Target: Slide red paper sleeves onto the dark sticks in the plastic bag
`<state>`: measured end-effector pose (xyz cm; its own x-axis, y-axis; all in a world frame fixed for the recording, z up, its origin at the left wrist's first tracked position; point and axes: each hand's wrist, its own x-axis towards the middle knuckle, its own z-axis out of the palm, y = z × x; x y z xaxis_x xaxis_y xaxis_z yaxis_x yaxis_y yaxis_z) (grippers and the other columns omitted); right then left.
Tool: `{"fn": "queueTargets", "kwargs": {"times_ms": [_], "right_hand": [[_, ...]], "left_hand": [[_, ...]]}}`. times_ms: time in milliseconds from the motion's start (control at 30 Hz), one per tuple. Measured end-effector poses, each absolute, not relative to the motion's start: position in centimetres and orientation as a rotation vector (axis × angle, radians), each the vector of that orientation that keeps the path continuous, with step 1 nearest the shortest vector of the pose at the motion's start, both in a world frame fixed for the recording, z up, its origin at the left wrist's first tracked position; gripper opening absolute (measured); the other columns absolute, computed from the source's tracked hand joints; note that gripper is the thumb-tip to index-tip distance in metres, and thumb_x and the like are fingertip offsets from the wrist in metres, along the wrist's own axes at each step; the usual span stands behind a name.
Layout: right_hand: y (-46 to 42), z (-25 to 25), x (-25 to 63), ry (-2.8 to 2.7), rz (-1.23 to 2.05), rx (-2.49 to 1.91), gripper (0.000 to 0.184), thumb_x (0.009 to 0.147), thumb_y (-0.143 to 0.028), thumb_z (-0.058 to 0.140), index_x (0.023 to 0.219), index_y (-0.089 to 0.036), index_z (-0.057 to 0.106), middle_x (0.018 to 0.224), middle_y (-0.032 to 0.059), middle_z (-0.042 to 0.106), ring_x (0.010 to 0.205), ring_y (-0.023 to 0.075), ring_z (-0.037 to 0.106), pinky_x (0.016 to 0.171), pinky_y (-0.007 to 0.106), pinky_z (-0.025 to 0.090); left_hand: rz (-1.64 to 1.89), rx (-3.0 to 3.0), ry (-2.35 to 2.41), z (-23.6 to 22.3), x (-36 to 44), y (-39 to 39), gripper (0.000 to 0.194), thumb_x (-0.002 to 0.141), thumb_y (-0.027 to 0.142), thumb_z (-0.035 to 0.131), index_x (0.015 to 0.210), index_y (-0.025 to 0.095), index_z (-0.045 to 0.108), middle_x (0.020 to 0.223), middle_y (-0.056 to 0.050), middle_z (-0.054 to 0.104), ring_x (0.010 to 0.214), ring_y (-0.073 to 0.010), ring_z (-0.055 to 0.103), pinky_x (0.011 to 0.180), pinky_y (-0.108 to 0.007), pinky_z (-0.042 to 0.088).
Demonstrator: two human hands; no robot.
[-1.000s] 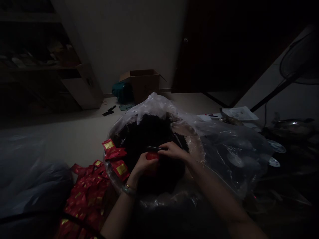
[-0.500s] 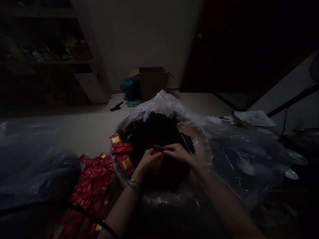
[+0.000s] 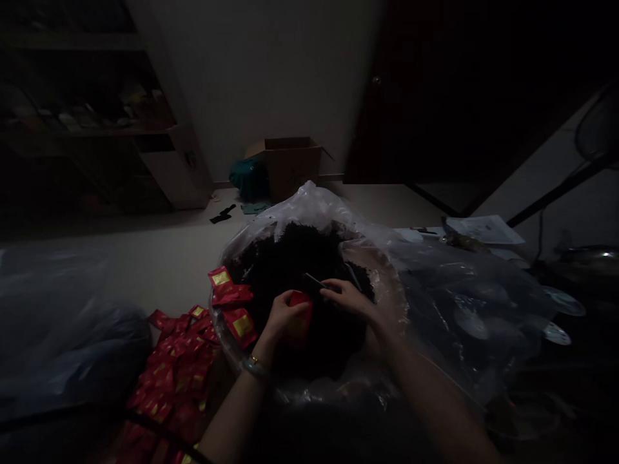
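My left hand (image 3: 281, 316) pinches a small red packet (image 3: 300, 322) over a heap of loose dark material that looks like tea leaves (image 3: 294, 254). Between the thumb and fingers of my right hand (image 3: 349, 298) is a thin, straight metal tool (image 3: 315, 280), its tip pointing left, just apart from the packet. It is too dark to tell the tool's exact kind. A clear plastic liner (image 3: 309, 201) surrounds the heap in a round container. Several red packets with gold labels (image 3: 240, 325) lie on its left rim.
A large pile of red packets (image 3: 176, 370) spreads at the left, beside a plastic-covered bundle (image 3: 97, 341). Clear plastic sheeting (image 3: 464, 309) drapes to the right. An open cardboard box (image 3: 293, 167) and a teal bag (image 3: 249, 179) stand by the wall.
The tool, earlier across the top of the red packet, is now apart from it, with my right hand drawn slightly away. My left hand still holds the packet. The view has shifted a little.
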<state>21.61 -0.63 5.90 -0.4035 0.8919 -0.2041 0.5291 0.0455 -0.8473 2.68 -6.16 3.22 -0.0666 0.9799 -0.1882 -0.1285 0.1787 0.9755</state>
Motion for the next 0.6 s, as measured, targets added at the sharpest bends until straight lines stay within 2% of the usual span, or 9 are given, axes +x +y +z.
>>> {"fn": "queueTargets", "kwargs": {"times_ms": [100, 233, 367, 467, 600], "right_hand": [[0.0, 4.5, 22.4, -1.886, 1.092, -1.592, 0.04, 0.08, -0.043, 0.058, 0.108, -0.015, 0.061, 0.091, 0.0072, 0.069, 0.073, 0.0172, 0.062, 0.064, 0.027, 0.047], [-0.4, 2.9, 22.4, -2.034, 0.854, -1.707, 0.039, 0.078, -0.043, 0.063, 0.107, -0.016, 0.061, 0.1, 0.0104, 0.067, 0.09, 0.0228, 0.062, 0.077, 0.032, 0.046], [-1.6, 3.7, 20.9, -2.092, 0.599, -1.569, 0.037, 0.079, -0.043, 0.063, 0.106, -0.018, 0.063, 0.107, 0.0119, 0.063, 0.103, 0.0253, 0.056, 0.089, 0.036, 0.042], [-2.3, 4.9, 19.2, -2.02, 0.739, -1.314, 0.03, 0.081, -0.04, 0.061, 0.102, -0.02, 0.064, 0.102, 0.008, 0.064, 0.095, 0.0208, 0.059, 0.086, 0.034, 0.045], [-3.0, 5.6, 17.4, -1.868, 1.074, -1.195, 0.017, 0.078, -0.035, 0.062, 0.081, -0.018, 0.067, 0.083, 0.0023, 0.068, 0.079, 0.0171, 0.062, 0.076, 0.031, 0.048]], "left_hand": [[1.252, 0.95, 1.308, 3.1, 2.5, -5.9, 0.03, 0.058, 0.037, 0.077, 0.076, 0.014, 0.071, 0.069, -0.003, 0.07, 0.064, -0.0153, 0.061, 0.061, -0.024, 0.046], [1.27, 0.931, 1.336, 2.8, 2.6, -5.7, 0.035, 0.061, 0.046, 0.073, 0.074, 0.013, 0.073, 0.066, -0.003, 0.069, 0.06, -0.0145, 0.058, 0.056, -0.023, 0.042], [1.29, 0.98, 1.331, 2.9, 2.7, -5.9, 0.04, 0.063, 0.051, 0.07, 0.074, 0.013, 0.073, 0.065, -0.002, 0.068, 0.059, -0.0136, 0.056, 0.055, -0.022, 0.04], [1.285, 1.063, 1.349, 3.4, 2.8, -6.1, 0.04, 0.064, 0.053, 0.068, 0.07, 0.013, 0.072, 0.061, -0.001, 0.066, 0.057, -0.0131, 0.053, 0.055, -0.022, 0.039], [1.251, 1.192, 1.378, 4.3, 2.6, -6.5, 0.042, 0.069, 0.055, 0.062, 0.063, 0.014, 0.067, 0.056, 0.001, 0.059, 0.054, -0.0114, 0.047, 0.052, -0.022, 0.034]]}}
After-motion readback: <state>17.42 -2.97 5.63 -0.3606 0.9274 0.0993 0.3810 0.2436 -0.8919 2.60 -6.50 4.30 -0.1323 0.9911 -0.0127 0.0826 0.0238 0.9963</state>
